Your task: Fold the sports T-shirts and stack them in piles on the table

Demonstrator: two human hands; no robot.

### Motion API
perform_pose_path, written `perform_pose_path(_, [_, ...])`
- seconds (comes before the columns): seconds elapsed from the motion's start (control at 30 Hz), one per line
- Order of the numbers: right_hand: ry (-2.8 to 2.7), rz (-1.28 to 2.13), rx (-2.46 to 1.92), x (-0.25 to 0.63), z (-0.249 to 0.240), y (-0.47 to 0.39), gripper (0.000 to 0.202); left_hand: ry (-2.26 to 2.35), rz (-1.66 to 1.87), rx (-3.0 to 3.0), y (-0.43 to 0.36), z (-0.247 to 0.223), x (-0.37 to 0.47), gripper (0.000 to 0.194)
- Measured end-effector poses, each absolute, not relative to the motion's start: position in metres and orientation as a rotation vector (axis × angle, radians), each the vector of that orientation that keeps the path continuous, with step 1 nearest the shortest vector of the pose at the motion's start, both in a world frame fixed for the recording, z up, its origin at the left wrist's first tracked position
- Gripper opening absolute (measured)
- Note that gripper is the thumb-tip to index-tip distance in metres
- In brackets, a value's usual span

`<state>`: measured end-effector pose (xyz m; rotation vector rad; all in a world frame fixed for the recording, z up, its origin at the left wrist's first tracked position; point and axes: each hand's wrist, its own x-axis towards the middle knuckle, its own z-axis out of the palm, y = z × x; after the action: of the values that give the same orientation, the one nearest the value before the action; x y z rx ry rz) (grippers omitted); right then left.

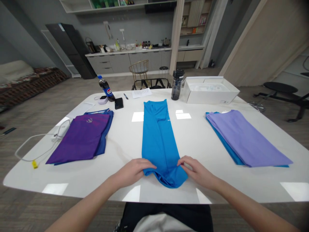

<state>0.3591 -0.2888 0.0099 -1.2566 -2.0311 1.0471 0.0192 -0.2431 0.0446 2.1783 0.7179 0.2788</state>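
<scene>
A bright blue shirt (158, 138) lies folded into a long narrow strip on the white table, its collar end pointing away from me. Its near end curls up in a loose, rounded fold. My left hand (135, 170) grips the near left edge, fingers lying over the cloth. On the opposite edge, my right hand (196, 172) pinches the fabric between thumb and fingertips. A folded purple shirt (80, 137) rests on dark blue clothing to the left. To the right, a folded lavender garment (248, 138) covers most of a blue one.
Along the far side of the table (125, 138) stand a cola bottle (106, 88), a phone (119, 103), a pen (126, 96), paper (142, 92), a dark tumbler (177, 85) and a white box (209, 95). A white cable (31, 137) hangs off the left edge.
</scene>
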Motion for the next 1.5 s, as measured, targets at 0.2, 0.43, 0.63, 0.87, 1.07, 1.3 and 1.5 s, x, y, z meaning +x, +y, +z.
perform_pose_path(0.2, [-1.556, 1.107, -1.206, 0.349, 0.036, -0.151, 0.029, 0.969, 0.866, 1.445, -0.125, 0.052, 0.054, 0.038])
perform_pose_path(0.43, [-1.446, 0.819, -1.805, 0.333, -0.001, 0.0, 0.04, 1.338, 0.94, 1.002, 0.021, 0.006, 0.082, 0.038])
perform_pose_path(0.63, [-1.638, 0.477, -2.005, 0.327, -0.036, 0.014, 0.023, 1.452, 1.007, 1.124, 0.043, -0.028, 0.083, 0.016])
perform_pose_path(0.87, [-1.507, 0.34, -1.545, 0.328, 0.007, 0.04, 0.036, 0.885, 1.333, 1.207, 0.099, 0.008, 0.098, 0.039])
perform_pose_path(1.07, [-1.413, 0.325, -1.869, 0.33, -0.003, 0.1, 0.026, 1.289, 1.328, 1.187, 0.16, -0.009, 0.103, 0.038])
perform_pose_path(1.3, [-1.53, 0.216, -2.059, 0.33, -0.038, 0.119, 0.029, 1.651, 1.201, 1.528, 0.173, -0.039, 0.086, 0.029])
perform_pose_path(1.5, [-1.628, 0.041, -1.983, 0.312, -0.026, 0.116, 0.039, 1.625, 1.183, 2.022, 0.154, -0.035, 0.108, 0.05])
